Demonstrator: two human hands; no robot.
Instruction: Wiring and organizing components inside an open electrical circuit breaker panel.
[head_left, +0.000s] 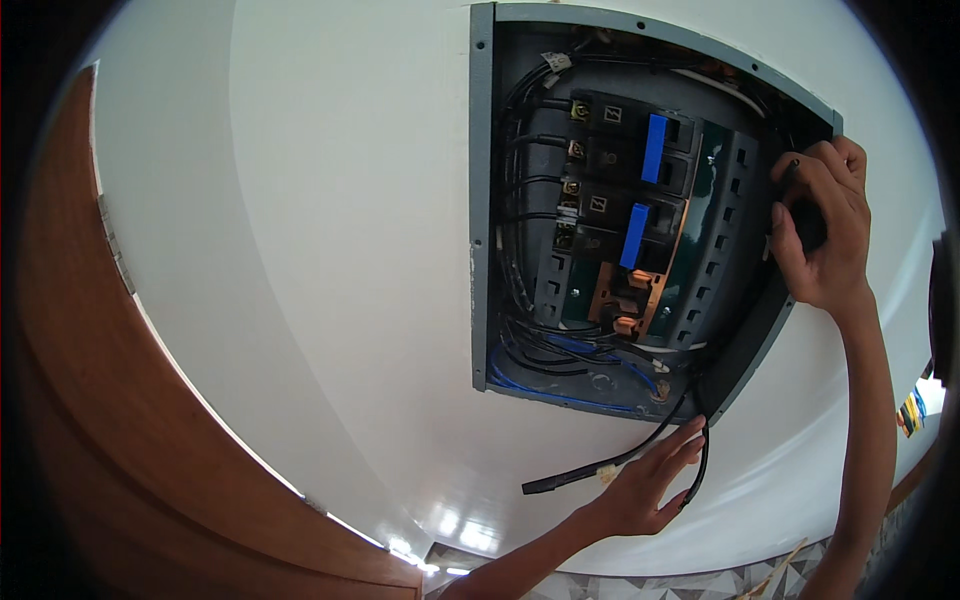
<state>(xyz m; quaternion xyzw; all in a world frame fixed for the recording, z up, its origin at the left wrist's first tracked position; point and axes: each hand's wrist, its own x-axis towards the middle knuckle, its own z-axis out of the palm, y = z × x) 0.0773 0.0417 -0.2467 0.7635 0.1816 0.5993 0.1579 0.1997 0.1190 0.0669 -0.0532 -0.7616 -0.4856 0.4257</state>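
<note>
An open grey metal electrical box [481, 300] on the white wall holds black breakers [620, 150] with blue tabs, an orange-copper piece and looped black and blue wires [560, 345]. My right hand [830, 225] is at the box's right edge, fingers curled around something dark that I cannot make out. My left hand [650, 480] has its fingers stretched apart at the bottom edge, beside a black cable [700, 470] that hangs out of the box and touches near its thumb. A second dark cable [570, 478] with a thicker end hangs out below the box.
A brown wooden door [120, 400] with hinges stands at the left. Patterned floor tiles [750, 575] show at the bottom. Some coloured items [911, 410] and a dark shape are at the far right edge, behind my right forearm.
</note>
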